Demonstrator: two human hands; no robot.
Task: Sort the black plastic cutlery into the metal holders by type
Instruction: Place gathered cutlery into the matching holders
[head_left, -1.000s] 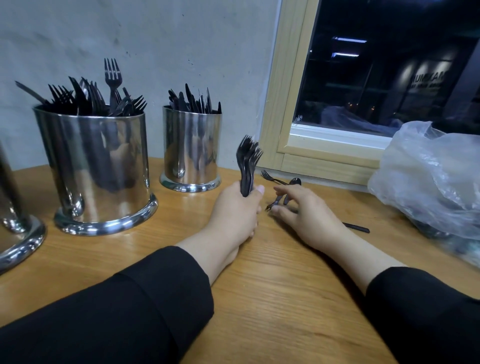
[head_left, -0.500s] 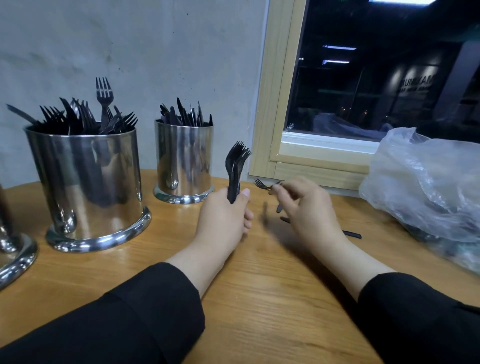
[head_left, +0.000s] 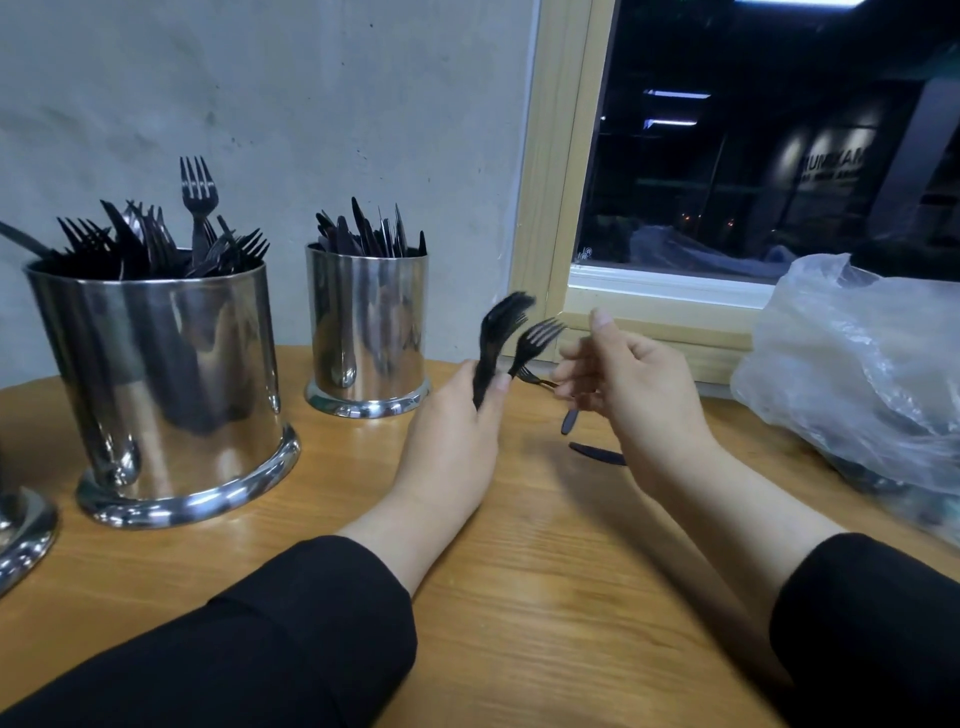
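1. A café or eatery service corner is suggested by polished cylindrical metal holders (head_left: 156, 395) stocked with black plastic disposable cutlery (head_left: 171, 244).
2. A round wooden table (head_left: 545, 571) is set against a bare concrete wall (head_left: 260, 104).
3. A dark wood-framed window (head_left: 753, 156) is seen far right.

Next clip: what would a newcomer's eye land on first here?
Probably the left hand at centre, gripping a bunch of black forks upright, with the right hand beside it, fingers loosely spread. Next, two shiny metal holders: the big holder at left bristling with forks, the small holder behind it holding knives. A crumpled plastic bag sits at the right under the dark window.
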